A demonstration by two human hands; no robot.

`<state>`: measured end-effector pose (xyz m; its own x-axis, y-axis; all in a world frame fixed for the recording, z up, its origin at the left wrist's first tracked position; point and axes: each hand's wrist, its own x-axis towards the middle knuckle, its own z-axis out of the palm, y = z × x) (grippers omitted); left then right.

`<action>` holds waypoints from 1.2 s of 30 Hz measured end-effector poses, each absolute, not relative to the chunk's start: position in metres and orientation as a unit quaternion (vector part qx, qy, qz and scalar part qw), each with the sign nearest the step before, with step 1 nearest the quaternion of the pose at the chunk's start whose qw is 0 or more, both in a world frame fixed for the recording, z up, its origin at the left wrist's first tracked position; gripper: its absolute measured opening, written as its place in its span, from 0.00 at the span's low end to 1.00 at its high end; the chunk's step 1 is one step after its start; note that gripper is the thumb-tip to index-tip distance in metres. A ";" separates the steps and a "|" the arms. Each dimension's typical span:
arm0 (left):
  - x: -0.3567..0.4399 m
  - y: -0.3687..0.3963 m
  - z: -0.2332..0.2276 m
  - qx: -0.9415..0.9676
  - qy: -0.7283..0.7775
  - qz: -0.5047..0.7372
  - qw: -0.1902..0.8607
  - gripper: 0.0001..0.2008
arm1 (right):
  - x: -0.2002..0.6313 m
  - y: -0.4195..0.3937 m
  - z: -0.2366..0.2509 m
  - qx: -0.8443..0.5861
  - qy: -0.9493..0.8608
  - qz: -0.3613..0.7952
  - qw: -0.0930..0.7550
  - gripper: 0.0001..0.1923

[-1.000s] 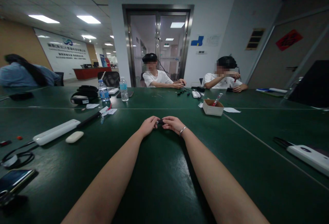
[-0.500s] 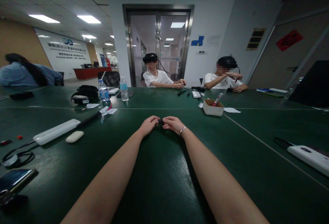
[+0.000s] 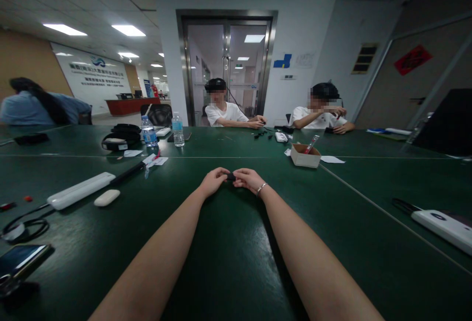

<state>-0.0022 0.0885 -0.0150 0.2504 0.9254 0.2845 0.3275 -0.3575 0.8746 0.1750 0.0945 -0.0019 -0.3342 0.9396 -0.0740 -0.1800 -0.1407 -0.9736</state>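
A small black object (image 3: 230,177) sits between my two hands, low over the green table (image 3: 228,242). It is too small to make out its kind. My left hand (image 3: 214,181) pinches its left end between thumb and fingers. From the other side, my right hand (image 3: 249,180) grips the right end with closed fingertips; a silver bracelet (image 3: 261,189) circles that wrist. Both forearms reach forward across the tabletop.
Left lie a white power strip (image 3: 81,190), a white oval case (image 3: 106,197) and a phone (image 3: 24,261). Ahead stand two water bottles (image 3: 178,131) and a small box (image 3: 306,157). At right lies a white device (image 3: 442,225). Two people sit across the table; another sits far left.
The view has tilted up slightly. My hands keep their hold on the small black object, which appears slightly turned, the light-coloured bit at its left end no longer showing.
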 end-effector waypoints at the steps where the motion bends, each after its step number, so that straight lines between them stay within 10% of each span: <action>1: -0.002 0.089 -0.015 0.708 0.442 0.423 0.353 0.12 | 0.176 0.094 -0.002 -0.374 -0.501 0.650 0.431 0.07; 5: -0.003 0.090 -0.016 0.705 0.434 0.432 0.357 0.12 | 0.178 0.094 -0.001 -0.333 -0.530 0.649 0.434 0.19; 13: -0.003 0.088 -0.015 0.703 0.430 0.441 0.354 0.12 | 0.169 0.095 0.001 -0.420 -0.563 0.593 0.393 0.05; 18: -0.004 0.090 -0.016 0.701 0.427 0.444 0.359 0.12 | 0.176 0.089 0.006 -0.346 -0.568 0.627 0.405 0.23; 25: -0.004 0.093 -0.018 0.698 0.424 0.449 0.362 0.12 | 0.167 0.095 0.001 -0.428 -0.588 0.570 0.382 0.07; 30: -0.004 0.093 -0.018 0.695 0.427 0.452 0.361 0.12 | 0.172 0.089 0.004 -0.369 -0.591 0.581 0.421 0.22; 36: -0.004 0.092 -0.018 0.691 0.429 0.456 0.361 0.12 | 0.164 0.093 0.004 -0.440 -0.572 0.581 0.377 0.10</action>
